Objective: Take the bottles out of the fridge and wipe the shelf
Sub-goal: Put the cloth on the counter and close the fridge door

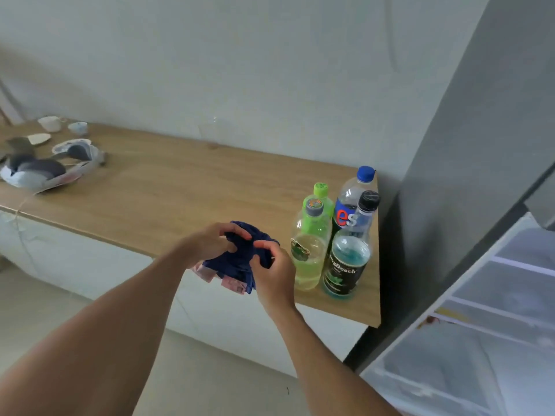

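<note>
Both hands hold a dark blue cloth (232, 262) bunched over the front edge of the wooden counter (168, 187). My left hand (210, 243) grips its upper left part, and my right hand (274, 273) pinches its right side. Just right of the cloth stand several bottles: a yellow-green drink bottle (307, 253), a green-capped bottle (322, 199) behind it, a blue-capped bottle (350, 199), and a black-capped bottle with blue liquid (348, 259). The open fridge (480, 310) shows white shelves at lower right.
A grey and white bundle (45, 169) lies at the counter's left end, with small white cups (52, 124) and a dish behind it. White cabinet fronts (90, 253) run under the counter. The fridge's grey side panel (468, 139) rises right of the bottles.
</note>
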### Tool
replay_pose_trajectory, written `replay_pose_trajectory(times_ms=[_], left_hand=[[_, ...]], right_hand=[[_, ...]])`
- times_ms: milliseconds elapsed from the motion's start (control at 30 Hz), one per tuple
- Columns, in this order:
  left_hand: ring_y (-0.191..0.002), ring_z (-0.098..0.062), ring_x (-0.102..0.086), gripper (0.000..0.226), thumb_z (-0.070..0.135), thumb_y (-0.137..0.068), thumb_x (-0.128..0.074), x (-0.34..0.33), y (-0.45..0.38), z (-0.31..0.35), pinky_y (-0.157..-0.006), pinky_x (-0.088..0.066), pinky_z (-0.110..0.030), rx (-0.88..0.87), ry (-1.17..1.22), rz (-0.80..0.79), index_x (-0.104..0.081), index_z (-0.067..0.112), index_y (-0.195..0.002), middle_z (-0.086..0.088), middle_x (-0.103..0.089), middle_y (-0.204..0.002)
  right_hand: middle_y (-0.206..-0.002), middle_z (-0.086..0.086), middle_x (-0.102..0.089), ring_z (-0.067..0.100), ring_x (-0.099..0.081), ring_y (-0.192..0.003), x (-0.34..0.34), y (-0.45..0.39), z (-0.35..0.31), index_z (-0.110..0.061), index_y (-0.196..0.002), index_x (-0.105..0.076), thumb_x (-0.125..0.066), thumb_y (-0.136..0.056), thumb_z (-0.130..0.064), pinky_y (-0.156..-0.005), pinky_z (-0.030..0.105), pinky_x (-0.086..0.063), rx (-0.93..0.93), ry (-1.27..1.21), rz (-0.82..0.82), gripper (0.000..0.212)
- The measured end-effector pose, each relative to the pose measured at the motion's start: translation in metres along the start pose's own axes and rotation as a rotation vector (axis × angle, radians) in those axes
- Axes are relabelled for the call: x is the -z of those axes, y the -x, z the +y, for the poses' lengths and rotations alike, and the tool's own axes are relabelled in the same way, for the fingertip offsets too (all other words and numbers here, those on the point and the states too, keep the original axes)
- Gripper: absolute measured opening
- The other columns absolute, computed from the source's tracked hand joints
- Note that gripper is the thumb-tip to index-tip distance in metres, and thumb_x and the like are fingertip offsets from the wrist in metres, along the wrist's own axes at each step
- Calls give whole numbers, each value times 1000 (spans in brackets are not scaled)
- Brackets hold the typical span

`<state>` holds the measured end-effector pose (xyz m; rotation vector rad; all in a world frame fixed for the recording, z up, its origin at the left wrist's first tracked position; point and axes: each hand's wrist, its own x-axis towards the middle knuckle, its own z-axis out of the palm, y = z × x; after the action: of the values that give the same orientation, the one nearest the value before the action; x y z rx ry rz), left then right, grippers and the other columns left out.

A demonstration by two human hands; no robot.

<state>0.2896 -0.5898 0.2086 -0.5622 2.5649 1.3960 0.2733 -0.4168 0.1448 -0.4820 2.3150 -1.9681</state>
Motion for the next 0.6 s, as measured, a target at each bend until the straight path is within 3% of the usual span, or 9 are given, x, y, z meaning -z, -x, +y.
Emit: replay_pose_trajectory(times_ms=[100, 200, 300, 367, 500, 600], left_hand=[[-113, -25, -66, 49, -6, -92, -52, 14, -47, -19, -99, -57, -46, 15, -36, -41, -76, 33, -111, -2, -68, -123], [-113, -20, -64, 48, -5, -93, -53, 17, -90, -33, -101, -55, -42, 16, -53, -61, -75, 33, -112, 1, -68, -122], [-98, -11, -62, 43, -1, -92, -61, 13, -121, -53, -80, -51, -20, -9, -149, -69, -73, 34, -112, 2, -68, -115], [-91, -14, -61, 40, 7, -91, -68, 10, -135, -68, -72, -47, -16, -33, -249, -47, -70, 44, -108, -4, -68, -113], [-115, -9, -44, 33, 23, -89, -76, 8, -146, -88, -98, -38, -25, -50, -308, 26, -72, 47, -111, 4, -48, -128], [-127, -13, -45, 34, 31, -87, -77, 8, -144, -92, -108, -41, -33, -44, -342, 58, -66, 55, -109, 4, -52, -132]], right_hand=[[-107, -7, -60, 3, -56, -100, -29, -29, 20, -27, -112, -67, -57, -89, -10, -90, 14, -41, -4, 115, 36, 30], [-112, -6, -56, 8, -55, -105, -47, -55, 43, -25, -119, -65, -52, -93, -8, -92, 16, -38, -36, 232, 80, 34], [-119, -2, -53, 18, -55, -107, -57, -75, 70, -25, -129, -60, -51, -94, -15, -90, 28, -44, -68, 500, 74, 37], [-122, 4, -52, 24, -54, -107, -62, -81, 82, -25, -132, -59, -53, -93, -23, -87, 34, -46, -73, 686, 88, 39], [-129, 13, -54, 30, -59, -105, -72, -86, 95, -21, -126, -65, -61, -86, -25, -85, 40, -49, -76, 781, 159, 41], [-147, 20, -44, 37, -56, -123, -80, -87, 96, -18, -131, -63, -64, -84, -20, -97, 45, -49, -73, 804, 150, 47]])
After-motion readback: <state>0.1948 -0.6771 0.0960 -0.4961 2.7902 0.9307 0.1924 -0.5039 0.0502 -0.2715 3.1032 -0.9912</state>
